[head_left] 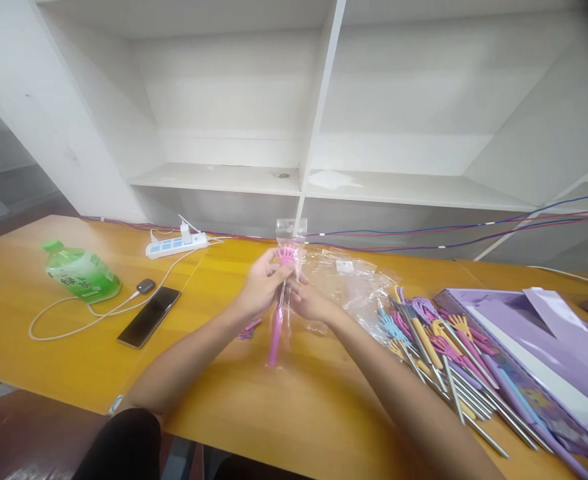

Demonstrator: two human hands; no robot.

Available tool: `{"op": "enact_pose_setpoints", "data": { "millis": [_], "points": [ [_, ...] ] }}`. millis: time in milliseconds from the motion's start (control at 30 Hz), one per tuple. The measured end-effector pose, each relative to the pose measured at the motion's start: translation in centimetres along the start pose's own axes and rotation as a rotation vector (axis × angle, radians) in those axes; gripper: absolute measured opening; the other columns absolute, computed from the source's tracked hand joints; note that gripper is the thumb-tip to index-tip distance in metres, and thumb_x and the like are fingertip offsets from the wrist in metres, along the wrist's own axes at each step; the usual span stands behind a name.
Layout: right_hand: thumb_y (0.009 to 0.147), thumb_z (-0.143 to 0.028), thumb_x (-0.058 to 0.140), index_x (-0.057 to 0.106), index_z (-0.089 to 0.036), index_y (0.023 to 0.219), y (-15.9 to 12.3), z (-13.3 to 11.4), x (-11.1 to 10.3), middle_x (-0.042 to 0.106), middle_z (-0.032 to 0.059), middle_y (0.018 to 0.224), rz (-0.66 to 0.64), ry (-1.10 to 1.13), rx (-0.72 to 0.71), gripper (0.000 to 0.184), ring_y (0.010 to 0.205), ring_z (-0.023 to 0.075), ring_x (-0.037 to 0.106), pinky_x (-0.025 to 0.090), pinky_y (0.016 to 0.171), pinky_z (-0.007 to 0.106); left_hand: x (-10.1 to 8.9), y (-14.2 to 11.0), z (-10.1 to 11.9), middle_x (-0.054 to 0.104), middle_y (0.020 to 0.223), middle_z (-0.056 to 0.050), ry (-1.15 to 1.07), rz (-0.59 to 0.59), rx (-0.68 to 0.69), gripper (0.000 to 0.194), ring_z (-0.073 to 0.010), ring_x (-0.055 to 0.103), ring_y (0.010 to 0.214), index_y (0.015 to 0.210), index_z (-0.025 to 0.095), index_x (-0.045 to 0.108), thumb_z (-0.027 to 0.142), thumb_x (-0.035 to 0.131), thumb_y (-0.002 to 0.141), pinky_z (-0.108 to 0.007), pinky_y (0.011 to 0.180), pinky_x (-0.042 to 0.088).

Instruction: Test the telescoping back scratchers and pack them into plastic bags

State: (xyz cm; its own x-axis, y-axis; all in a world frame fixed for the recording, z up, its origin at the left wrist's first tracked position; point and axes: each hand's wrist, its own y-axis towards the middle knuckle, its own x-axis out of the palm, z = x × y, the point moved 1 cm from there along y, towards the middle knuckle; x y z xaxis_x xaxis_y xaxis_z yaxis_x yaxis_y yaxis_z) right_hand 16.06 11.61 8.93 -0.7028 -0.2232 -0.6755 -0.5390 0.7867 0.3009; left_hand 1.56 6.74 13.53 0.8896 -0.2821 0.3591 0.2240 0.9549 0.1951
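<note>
Between my two hands is a pink back scratcher, its small hand-shaped head up and its pink handle pointing toward me. A clear plastic bag surrounds it, the flap sticking up beyond my fingers. My left hand is closed around the scratcher just below its head. On the right side, my right hand pinches the bag's edge near the metal rod. A small purple-pink bundle lies partly hidden behind my left wrist. More clear plastic bags lie beyond my right hand.
To the right, several colourful back scratchers lie piled against a purple box. At left are a green bottle, a black phone, a cable and a white power strip. White shelving stands behind the table.
</note>
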Motion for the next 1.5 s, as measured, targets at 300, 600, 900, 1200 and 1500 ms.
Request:
{"op": "enact_pose_setpoints", "data": {
  "millis": [300, 600, 900, 1200, 1500],
  "points": [
    [0.111, -0.034, 0.045, 0.064, -0.021, 0.104, -10.8, 4.5, -1.2, 0.068, 0.0091, 0.096, 0.445, -0.13, -0.015, 0.024, 0.083, 0.0199, 0.065, 0.055, 0.07, 0.033, -2.2, -4.8, -12.1, 0.08, 0.085, -0.007, -0.034, -0.011, -0.395, 0.076, -0.0254, 0.079, 0.059, 0.137, 0.021, 0.043, 0.055, 0.086, 0.084, -0.03, 0.053, 0.063],
    [0.102, -0.013, 0.061, 0.072, -0.026, 0.124, -13.9, 5.5, 2.1, 0.079, 0.0064, 0.101, 0.348, -0.418, -0.574, 0.028, 0.084, 0.0187, 0.072, 0.052, 0.069, 0.034, -1.0, -7.0, -12.6, 0.072, 0.073, 0.002, -0.004, -0.04, -0.504, 0.054, -0.0241, 0.076, 0.053, 0.116, 0.024, 0.052, 0.058, 0.083, 0.087, -0.03, 0.048, 0.06],
    [0.106, -0.013, 0.055, 0.071, -0.024, 0.117, -13.8, 5.3, 1.7, 0.075, 0.0046, 0.091, 0.308, -0.523, -0.517, 0.023, 0.078, 0.0168, 0.065, 0.043, 0.068, 0.034, -1.2, -7.3, -12.8, 0.074, 0.085, -0.002, 0.052, -0.101, -0.468, 0.067, -0.0211, 0.073, 0.052, 0.143, 0.026, 0.047, 0.056, 0.078, 0.092, -0.029, 0.047, 0.058],
    [0.107, -0.019, 0.056, 0.072, -0.023, 0.106, -13.3, 5.8, 0.5, 0.073, 0.0054, 0.09, 0.407, -0.518, -0.293, 0.017, 0.079, 0.0165, 0.064, 0.047, 0.072, 0.032, -1.7, -7.9, -12.9, 0.077, 0.087, -0.003, 0.022, -0.174, -0.525, 0.097, -0.0243, 0.076, 0.057, 0.17, 0.034, 0.019, 0.05, 0.077, 0.094, -0.031, 0.051, 0.06],
    [0.107, -0.037, 0.062, 0.063, -0.021, 0.112, -13.3, 6.1, -0.2, 0.065, -0.0005, 0.077, 0.451, -0.087, 0.05, 0.017, 0.061, 0.0127, 0.061, 0.049, 0.058, 0.027, -1.9, -7.6, -12.5, 0.081, 0.105, -0.01, -0.041, -0.188, -0.543, 0.107, -0.0212, 0.077, 0.059, 0.175, 0.028, 0.01, 0.034, 0.079, 0.093, -0.026, 0.051, 0.058]
  ]
}}
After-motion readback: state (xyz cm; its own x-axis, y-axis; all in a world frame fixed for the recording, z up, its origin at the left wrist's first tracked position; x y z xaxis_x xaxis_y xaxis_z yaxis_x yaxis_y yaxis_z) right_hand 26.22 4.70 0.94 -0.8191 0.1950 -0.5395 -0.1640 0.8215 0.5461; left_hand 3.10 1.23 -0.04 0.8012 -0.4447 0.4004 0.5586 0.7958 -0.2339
